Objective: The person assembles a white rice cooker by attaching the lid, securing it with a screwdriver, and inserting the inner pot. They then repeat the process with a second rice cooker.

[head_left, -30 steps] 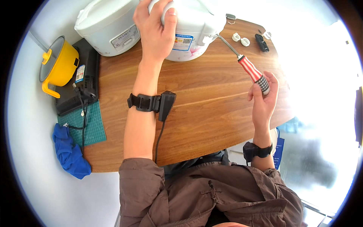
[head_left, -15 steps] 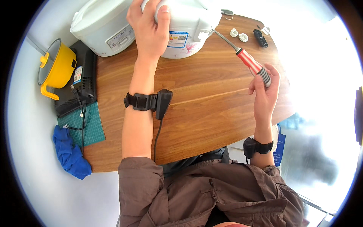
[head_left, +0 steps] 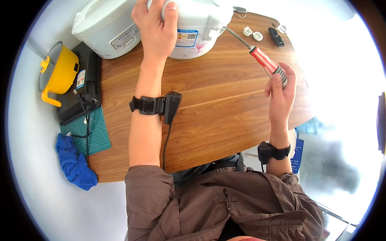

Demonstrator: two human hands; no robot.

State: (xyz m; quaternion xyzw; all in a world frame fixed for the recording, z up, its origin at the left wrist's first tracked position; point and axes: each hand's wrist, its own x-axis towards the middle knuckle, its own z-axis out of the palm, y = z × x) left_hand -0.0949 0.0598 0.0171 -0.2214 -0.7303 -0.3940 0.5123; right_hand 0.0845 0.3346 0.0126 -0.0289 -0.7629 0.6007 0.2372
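Note:
Gripped at its top edge by my left hand [head_left: 156,34], a white rice cooker [head_left: 197,25] with a blue-edged label and pink flower print stands at the far middle of the table. Part of the cooker runs out of view. My right hand [head_left: 282,90] is closed around the red, black and grey handle of a screwdriver [head_left: 263,59]. Its metal shaft slants up and left, and the tip meets the cooker's right side beside a white bracket. Whether the tip sits in a screw is too small to tell.
Another white rice cooker [head_left: 105,32] stands far left. Nearer are a yellow pot [head_left: 64,74] on a black appliance [head_left: 90,68], a green cutting mat [head_left: 98,132] and a blue cloth [head_left: 74,160]. Small white parts [head_left: 257,36] and a black piece [head_left: 276,37] lie far right.
The whole view has shifted slightly. Both hands keep their grips, and the screwdriver tip stays at the cooker's side.

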